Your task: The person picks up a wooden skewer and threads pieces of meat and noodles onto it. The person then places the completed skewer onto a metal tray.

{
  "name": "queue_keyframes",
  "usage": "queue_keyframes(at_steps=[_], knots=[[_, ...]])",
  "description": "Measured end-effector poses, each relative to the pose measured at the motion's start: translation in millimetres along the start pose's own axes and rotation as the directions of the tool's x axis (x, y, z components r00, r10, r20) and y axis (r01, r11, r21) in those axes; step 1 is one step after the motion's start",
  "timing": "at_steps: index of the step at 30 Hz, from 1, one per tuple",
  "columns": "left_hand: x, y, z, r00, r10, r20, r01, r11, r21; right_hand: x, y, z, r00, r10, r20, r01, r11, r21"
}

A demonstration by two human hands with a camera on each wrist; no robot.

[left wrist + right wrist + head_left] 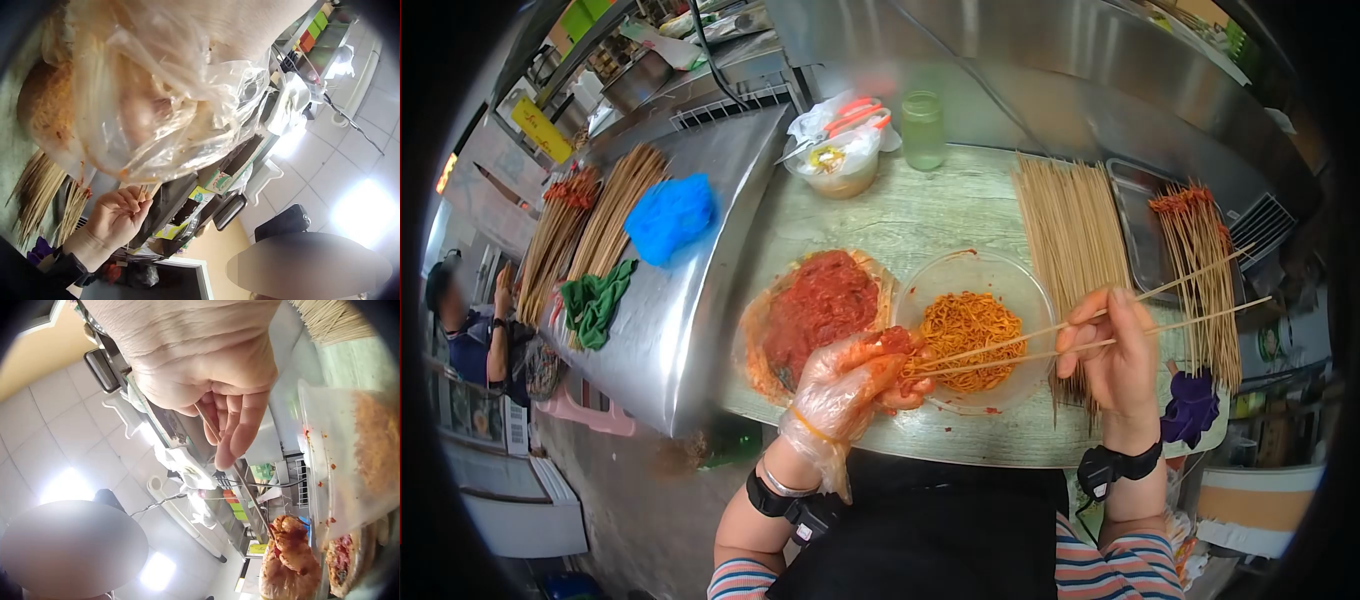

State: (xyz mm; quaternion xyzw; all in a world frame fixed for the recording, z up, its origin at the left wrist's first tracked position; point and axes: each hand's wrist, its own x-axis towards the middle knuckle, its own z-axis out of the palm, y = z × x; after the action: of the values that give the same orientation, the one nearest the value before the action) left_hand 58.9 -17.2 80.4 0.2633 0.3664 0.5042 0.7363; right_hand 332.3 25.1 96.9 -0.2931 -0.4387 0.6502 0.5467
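Observation:
My left hand point(840, 380), in a clear plastic glove with a yellow band at the wrist, grips a small lump of red-coated meat point(893, 340) at the tips of two bamboo skewers point(1000, 352). Orange strips show around those tips. Farther along, my bare right hand point(1118, 345) pinches the skewers between thumb and fingers, their other ends pointing up right. Under them stands a clear plastic bowl point(1045, 290) holding orange shredded strips point(970, 335). Raw red minced-looking meat point(825, 295) lies in a plastic-lined container left of the bowl. Plastic glove film fills much of the left wrist view.
Bare skewers point(1072, 230) lie in a row right of the bowl, beside a metal tray point(1135, 235) with filled skewers point(1190, 215). Scissors point(855, 118) rest on a tub near a green jar point(923, 130). A steel counter point(690, 330) at left carries more skewers and cloths.

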Motion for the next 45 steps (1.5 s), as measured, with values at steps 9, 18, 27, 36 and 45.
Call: queue_keyframes(at_steps=[9,18,27,36,45], knots=[[-4,-2,13,0.996,0.005,-0.085,0.001,0.997,0.076,3,4,11,0.996,-0.017,-0.083,0.009,0.995,-0.096],[1,-9,6,0.982,0.153,-0.108,-0.144,0.986,0.081,5,-6,-3,0.994,-0.097,-0.053,0.098,0.995,0.006],[2,-9,2,0.988,0.142,-0.06,-0.14,0.989,0.046,-1,2,3,1.0,0.01,0.0,-0.01,1.0,0.004],[0,-9,8,0.988,0.13,-0.082,-0.125,0.99,0.07,-1,4,5,0.998,-0.054,-0.016,0.054,0.998,-0.042],[-5,-5,13,0.999,0.034,-0.004,-0.034,0.999,0.026,6,13,5,1.0,0.002,-0.029,-0.001,1.0,0.021]])
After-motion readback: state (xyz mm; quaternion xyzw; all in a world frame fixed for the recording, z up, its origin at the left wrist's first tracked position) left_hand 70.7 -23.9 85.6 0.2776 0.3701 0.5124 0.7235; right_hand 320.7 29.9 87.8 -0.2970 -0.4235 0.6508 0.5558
